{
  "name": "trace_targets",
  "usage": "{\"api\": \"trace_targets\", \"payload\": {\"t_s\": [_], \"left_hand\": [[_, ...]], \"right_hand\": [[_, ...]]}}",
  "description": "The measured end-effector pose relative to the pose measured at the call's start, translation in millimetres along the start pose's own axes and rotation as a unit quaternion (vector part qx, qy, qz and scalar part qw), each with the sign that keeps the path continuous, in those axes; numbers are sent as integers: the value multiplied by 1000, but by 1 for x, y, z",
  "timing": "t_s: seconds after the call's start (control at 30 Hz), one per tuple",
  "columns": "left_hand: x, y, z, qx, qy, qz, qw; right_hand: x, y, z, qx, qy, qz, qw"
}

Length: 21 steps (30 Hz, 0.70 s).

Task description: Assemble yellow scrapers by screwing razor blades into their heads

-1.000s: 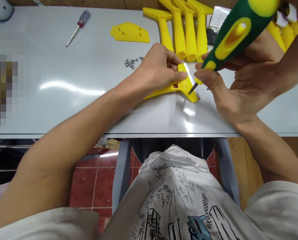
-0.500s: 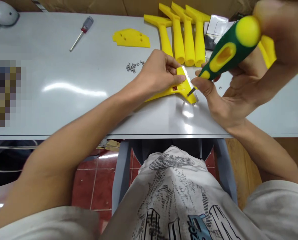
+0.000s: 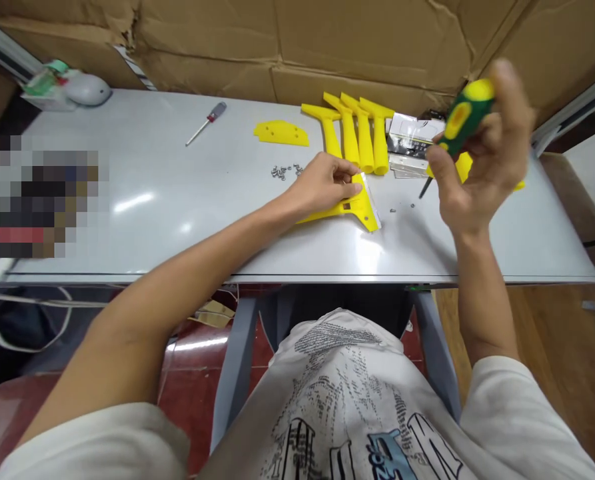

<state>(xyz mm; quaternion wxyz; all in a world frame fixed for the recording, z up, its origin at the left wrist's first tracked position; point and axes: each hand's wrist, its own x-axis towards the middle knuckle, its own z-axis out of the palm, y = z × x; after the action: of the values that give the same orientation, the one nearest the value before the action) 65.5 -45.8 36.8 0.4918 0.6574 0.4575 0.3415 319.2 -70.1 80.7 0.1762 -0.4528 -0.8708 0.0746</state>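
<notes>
My left hand (image 3: 326, 185) grips a yellow plastic scraper (image 3: 363, 208) by its head, thumb on top, and keeps it on the white table. A thin blade shows along the scraper's right edge; my forearm and hand cover part of its handle. Raised to the right, my right hand (image 3: 482, 157) is closed around a green and yellow screwdriver (image 3: 460, 120). The screwdriver's dark shaft points down and left, its tip apart from the scraper. Two small metal pieces (image 3: 402, 208) lie on the table between the scraper and my right hand.
Several yellow scraper handles (image 3: 362, 137) lie side by side at the back, near a flat yellow plate (image 3: 282, 133). Loose screws (image 3: 280, 173) sit left of the scraper. A second screwdriver (image 3: 207, 123) lies further left. Packets of blades (image 3: 410, 143) rest at the back right, before cardboard (image 3: 327, 40).
My right hand has lifted the screwdriver off the scraper and moved away to the right. My left hand still holds the scraper. The view has tilted up, showing more cardboard.
</notes>
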Motion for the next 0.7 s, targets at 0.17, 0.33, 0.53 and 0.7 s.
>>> {"api": "trace_targets", "payload": {"t_s": [0.17, 0.33, 0.53, 0.7], "left_hand": [[-7, 13, -1, -41, -26, -29, 998], [-11, 17, -4, -65, -21, -50, 996], [-10, 14, -8, -94, -16, -66, 993], [-8, 9, -9, -81, 22, -26, 996]], "right_hand": [[-28, 23, -15, -42, 0, 41, 998], [-42, 44, -13, -60, -49, 96, 992], [-41, 46, -8, -70, -85, 114, 987], [-40, 33, -9, -58, -3, 56, 997]]}}
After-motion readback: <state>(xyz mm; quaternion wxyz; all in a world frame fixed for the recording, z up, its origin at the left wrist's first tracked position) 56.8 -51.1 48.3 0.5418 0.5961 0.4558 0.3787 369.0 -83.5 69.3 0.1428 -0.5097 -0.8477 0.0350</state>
